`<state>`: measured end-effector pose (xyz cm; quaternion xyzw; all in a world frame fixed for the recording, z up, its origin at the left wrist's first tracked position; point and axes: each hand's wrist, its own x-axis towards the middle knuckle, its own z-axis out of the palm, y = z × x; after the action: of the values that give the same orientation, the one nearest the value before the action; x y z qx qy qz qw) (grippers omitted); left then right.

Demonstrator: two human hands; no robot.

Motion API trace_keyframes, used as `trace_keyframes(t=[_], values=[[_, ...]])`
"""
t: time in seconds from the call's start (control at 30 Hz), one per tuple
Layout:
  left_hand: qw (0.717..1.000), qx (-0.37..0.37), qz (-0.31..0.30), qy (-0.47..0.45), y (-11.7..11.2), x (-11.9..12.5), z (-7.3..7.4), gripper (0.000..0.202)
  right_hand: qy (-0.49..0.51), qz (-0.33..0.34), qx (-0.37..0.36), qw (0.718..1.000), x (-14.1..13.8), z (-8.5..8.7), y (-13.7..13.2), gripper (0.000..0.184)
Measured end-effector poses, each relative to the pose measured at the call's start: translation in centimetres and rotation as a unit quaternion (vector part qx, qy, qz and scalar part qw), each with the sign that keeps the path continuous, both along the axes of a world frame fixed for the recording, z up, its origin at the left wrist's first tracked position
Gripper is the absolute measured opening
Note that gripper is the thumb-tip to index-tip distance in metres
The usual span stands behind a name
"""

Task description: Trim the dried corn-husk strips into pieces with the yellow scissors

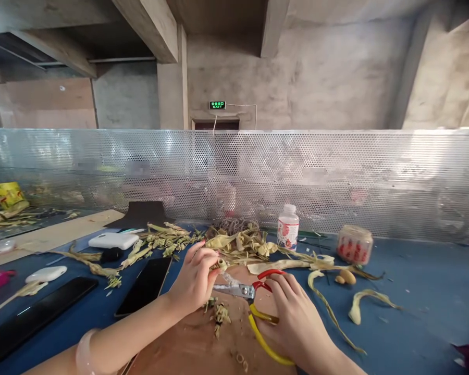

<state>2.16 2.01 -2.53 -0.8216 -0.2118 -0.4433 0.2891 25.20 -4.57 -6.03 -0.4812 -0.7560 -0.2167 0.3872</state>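
My left hand (193,281) is closed around a pale, dried, rolled plant stem (221,264), its hollow end facing out to the right. In my right hand (293,315) is a pair of scissors (244,290) with one red and one yellow handle. The handles are spread, and the metal blades point left, just below the stem and close to my left fingers. Greenish plant scraps (221,313) and small cut rings (241,360) lie on the brown board (180,349) beneath my hands. Beyond them is a heap of dried husks (242,240).
A perforated metal divider (316,156) runs behind the blue table (426,281). A white bottle (288,229) and a clear jar (355,245) with red markings stand at the back right. A black phone (146,286), a long dark object (39,312) and a white case (113,240) lie left.
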Motion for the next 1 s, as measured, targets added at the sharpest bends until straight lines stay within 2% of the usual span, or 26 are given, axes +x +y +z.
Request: trace_keyframes(t=[0.17, 0.3, 0.5, 0.7, 0.83, 1.0], values=[[0.999, 0.031, 0.007, -0.012, 0.21, 0.20, 0.40, 0.020, -0.001, 0.007, -0.052, 0.999, 0.09, -0.26, -0.03, 0.028], [1.000, 0.018, 0.009, -0.013, 0.42, 0.35, 0.36, 0.018, -0.005, -0.005, -0.086, 0.996, 0.14, -0.63, -0.05, 0.025], [0.999, -0.039, 0.016, -0.005, 0.57, 0.35, -0.03, 0.014, -0.010, -0.015, -0.080, 0.997, -0.33, -0.84, -0.11, 0.022], [1.000, -0.026, -0.006, 0.009, 0.62, 0.43, 0.18, 0.019, -0.011, -0.018, -0.108, 0.994, -0.54, -0.99, -0.37, 0.026], [1.000, -0.014, 0.004, 0.011, 0.39, 0.45, 0.58, 0.018, 0.006, -0.014, -0.092, 0.996, -0.47, -0.97, -0.37, 0.031], [1.000, 0.005, 0.027, 0.011, 0.50, 0.26, 0.67, 0.016, 0.040, 0.034, -0.061, 0.997, 0.20, -0.85, 0.24, 0.036]])
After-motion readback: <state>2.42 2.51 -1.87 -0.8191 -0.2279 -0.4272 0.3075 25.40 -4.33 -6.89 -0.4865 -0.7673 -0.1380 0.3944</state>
